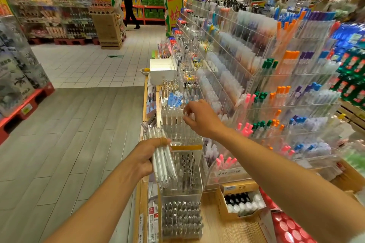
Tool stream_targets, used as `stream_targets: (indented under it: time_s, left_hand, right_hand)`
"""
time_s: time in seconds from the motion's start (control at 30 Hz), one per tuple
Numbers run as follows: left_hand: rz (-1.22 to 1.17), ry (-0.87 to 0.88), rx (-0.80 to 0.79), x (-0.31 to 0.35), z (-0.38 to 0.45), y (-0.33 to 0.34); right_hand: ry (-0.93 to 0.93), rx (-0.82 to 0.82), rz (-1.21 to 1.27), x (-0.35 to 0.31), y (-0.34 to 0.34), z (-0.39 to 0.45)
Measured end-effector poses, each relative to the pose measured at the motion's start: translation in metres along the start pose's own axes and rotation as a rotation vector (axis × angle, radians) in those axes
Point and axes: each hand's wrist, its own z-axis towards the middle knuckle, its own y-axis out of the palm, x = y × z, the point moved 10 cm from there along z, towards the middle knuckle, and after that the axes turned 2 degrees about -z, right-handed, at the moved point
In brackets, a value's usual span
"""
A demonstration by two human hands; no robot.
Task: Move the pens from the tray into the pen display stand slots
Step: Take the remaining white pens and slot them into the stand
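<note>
Along the desk's left edge, left hand [145, 157] wrapped around a bundle of white pens [164, 161], right hand [200, 119] with fingers curled, grip pinching nothing visible, above the clear pen display stand [182, 138], slots beneath partly filled, colourful pen racks [276, 85] to the right.

Bright, even store light from overhead, colours saturated, shadows few and soft. Wide-angle view: floor planks [65, 144] and aisle lines bow toward the edges. Heavy motion blur at upper left on the stacked shelves [59, 12] and at right on the acrylic pen display [276, 77]. Centre sharper: forearms and the clear pen bundle [164, 162] read well. White box [162, 69] at mid-frame is blown out with glare.
</note>
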Motion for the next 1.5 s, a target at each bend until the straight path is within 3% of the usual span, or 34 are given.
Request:
stream_targets:
  time_s: [0.27, 0.63, 0.73, 0.8, 0.9, 0.97, 1.17, 1.33, 1.5]
  left_hand:
    - [0.036, 0.015, -0.051, 0.007, -0.004, 0.003]
    - [0.056, 0.043, -0.046, 0.015, -0.008, 0.004]
    - [0.067, 0.06, -0.044, 0.019, -0.01, 0.006]
    - [0.068, 0.07, -0.045, 0.021, -0.012, 0.008]
    - [0.056, 0.072, -0.07, 0.021, -0.017, 0.014]
    - [0.059, 0.086, -0.085, 0.023, -0.02, 0.018]
    - [0.135, 0.171, -0.054, 0.031, -0.027, 0.02]
    - [0.129, 0.194, -0.051, 0.032, -0.031, 0.02]
    - [0.058, 0.15, -0.047, 0.023, -0.031, 0.017]
  right_hand:
    - [-0.01, -0.032, -0.257, -0.005, -0.004, 0.007]
    - [0.126, -0.115, -0.294, -0.008, -0.004, 0.007]
    - [0.11, -0.005, -0.172, -0.015, -0.02, -0.002]
    - [0.114, 0.033, 0.068, -0.023, -0.026, -0.011]
    - [0.262, -0.207, 0.457, -0.027, 0.003, -0.026]
    - [0.32, -0.326, 0.56, -0.03, 0.021, -0.037]
    - [0.476, -0.268, 0.649, -0.029, 0.032, -0.041]
    - [0.442, -0.289, 0.798, -0.036, 0.03, -0.039]
    - [0.403, -0.308, 0.58, -0.039, 0.025, -0.037]
